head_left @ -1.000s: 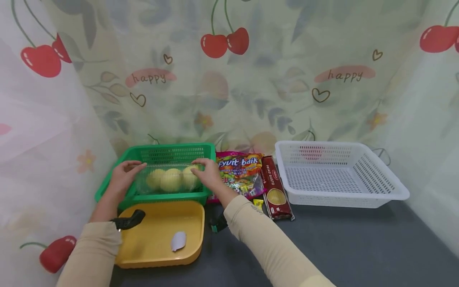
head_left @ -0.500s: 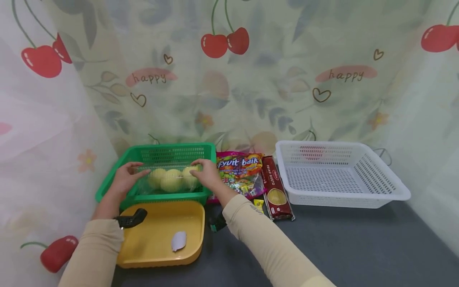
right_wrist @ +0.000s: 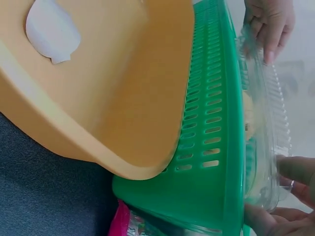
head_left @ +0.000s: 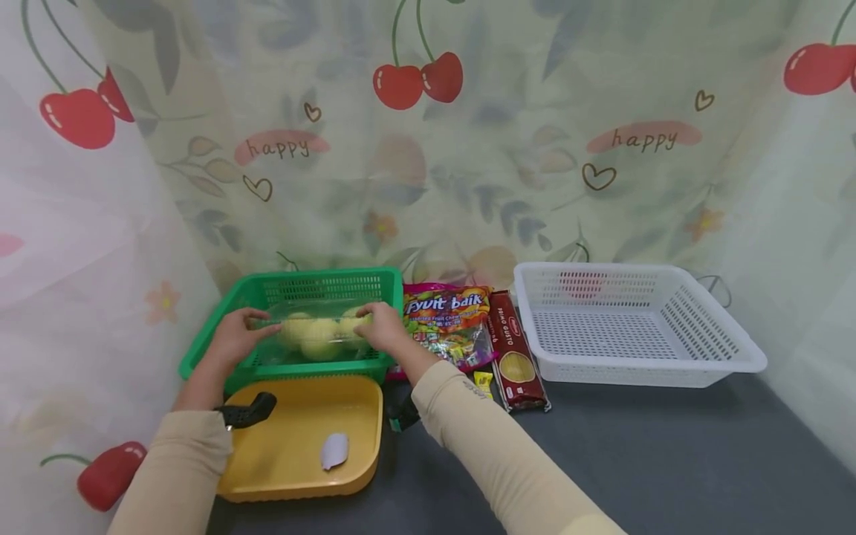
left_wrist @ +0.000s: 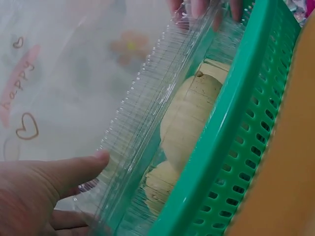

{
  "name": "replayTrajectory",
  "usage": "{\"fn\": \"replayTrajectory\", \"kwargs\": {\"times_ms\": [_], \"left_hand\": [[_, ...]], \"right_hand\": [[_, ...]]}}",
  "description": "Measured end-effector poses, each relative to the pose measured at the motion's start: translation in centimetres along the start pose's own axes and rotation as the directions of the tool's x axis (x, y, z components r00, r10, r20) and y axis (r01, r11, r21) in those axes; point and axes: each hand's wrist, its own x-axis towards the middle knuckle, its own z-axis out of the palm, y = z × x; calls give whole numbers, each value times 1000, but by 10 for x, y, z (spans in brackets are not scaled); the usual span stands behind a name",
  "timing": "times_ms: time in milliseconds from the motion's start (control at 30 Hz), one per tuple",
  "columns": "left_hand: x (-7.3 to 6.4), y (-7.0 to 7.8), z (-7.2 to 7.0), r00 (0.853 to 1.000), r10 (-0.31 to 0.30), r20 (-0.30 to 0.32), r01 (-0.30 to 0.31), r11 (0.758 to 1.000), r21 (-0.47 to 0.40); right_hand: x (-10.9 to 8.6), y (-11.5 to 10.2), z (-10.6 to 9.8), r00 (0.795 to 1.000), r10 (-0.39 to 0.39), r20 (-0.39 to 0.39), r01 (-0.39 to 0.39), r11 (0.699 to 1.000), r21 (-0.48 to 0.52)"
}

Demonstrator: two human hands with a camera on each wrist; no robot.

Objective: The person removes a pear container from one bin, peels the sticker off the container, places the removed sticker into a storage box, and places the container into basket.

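Note:
A clear plastic fruit box [head_left: 276, 351] lies within the green basket [head_left: 391, 286], close to its front rim. Several pale yellow round fruits [head_left: 319, 340] show through the plastic. My left hand [head_left: 234, 338] pinches the box's left end, thumb on the ribbed edge in the left wrist view. At the opposite end, my right hand [head_left: 386, 328] grips the plastic between thumb and fingers. From the right wrist, the box [right_wrist: 268, 162] stands partly above the basket's rim, and both hands are on its edge.
In front of the green basket sits a yellow tray [head_left: 294, 487] with a small pale piece [head_left: 334, 451] inside. A fruit chew bag [head_left: 448, 319] and a brown-red biscuit pack [head_left: 516, 357] lie to the right. Beyond them stands a white basket [head_left: 635, 371]. A printed curtain [head_left: 468, 148] hangs behind.
The plastic box has tilted, so its long edge now crosses in front of the fruits. Both hands have dropped slightly, and the left one has moved a little right.

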Motion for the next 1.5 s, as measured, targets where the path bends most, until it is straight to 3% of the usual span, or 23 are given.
{"fn": "replayTrajectory", "kwargs": {"times_ms": [167,333,667,933,1133,1267,1367,1500], "left_hand": [[-1,6,-1,1000,6,5,-6,998,61],[1,3,0,1000,7,26,-9,995,100],[6,1,8,997,-34,70,28,996,83],[3,-6,11,994,-28,106,18,996,92],[0,-7,10,993,-41,107,32,996,84],[1,-2,7,997,-8,76,1,996,93],[0,3,5,998,58,20,-60,988,140],[-1,7,4,988,148,-42,-130,952,276]], "right_hand": [[3,-1,2,1000,18,22,-18,1000,-6],[2,-4,4,998,47,50,-45,999,-28],[1,-5,7,992,99,79,-97,995,-38],[21,18,18,993,76,89,-71,996,-59],[7,4,9,987,93,128,-92,996,-15],[2,0,-2,988,48,150,-47,999,-12],[0,1,-11,986,3,166,0,1000,-22],[-5,5,-23,981,-30,194,40,998,-47]]}}
